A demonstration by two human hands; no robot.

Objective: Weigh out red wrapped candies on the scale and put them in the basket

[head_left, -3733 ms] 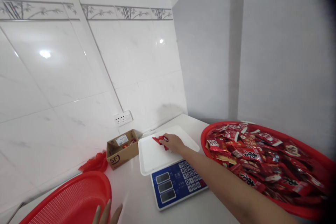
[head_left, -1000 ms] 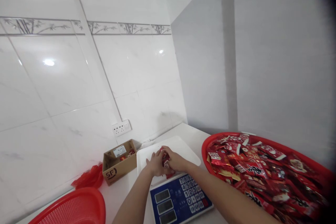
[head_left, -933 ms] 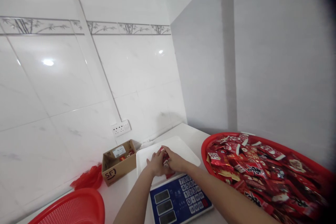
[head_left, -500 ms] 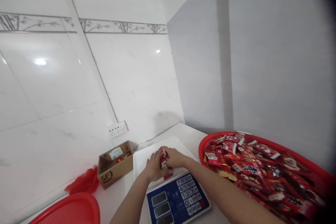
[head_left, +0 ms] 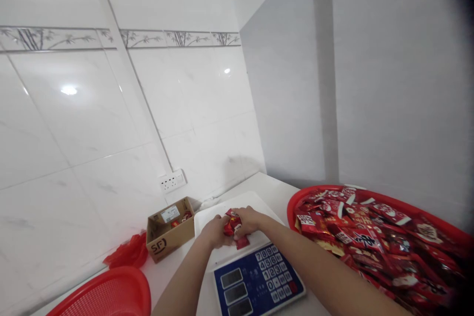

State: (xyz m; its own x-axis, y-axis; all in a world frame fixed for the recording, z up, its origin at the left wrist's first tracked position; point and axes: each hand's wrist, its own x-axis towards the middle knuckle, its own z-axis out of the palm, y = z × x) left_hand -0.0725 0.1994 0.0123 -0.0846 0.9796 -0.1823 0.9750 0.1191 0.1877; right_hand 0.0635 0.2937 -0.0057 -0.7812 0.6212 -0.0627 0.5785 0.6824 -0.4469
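Both hands meet over the white pan of a digital scale (head_left: 259, 271). My left hand (head_left: 214, 232) is closed around the left side of some red snack packets (head_left: 232, 224). From the right, my right hand (head_left: 249, 219) grips the same packets, its fingers curled over them. One red packet end sticks out below the fingers, near the scale's blue keypad panel. How many packets are between the hands, I cannot tell, as the fingers cover part of them.
A large red basket (head_left: 292, 205) heaped with red snack packets stands at the right. To the left are an open cardboard box (head_left: 174, 243) with a few packets inside, a red plastic bag (head_left: 128, 252) and another red basket (head_left: 142, 286). A wall socket (head_left: 172, 181) sits behind.
My fingers have shifted around the packets, and more of their red wrapping shows between the hands. The whole view has moved slightly, so everything appears a little farther right.
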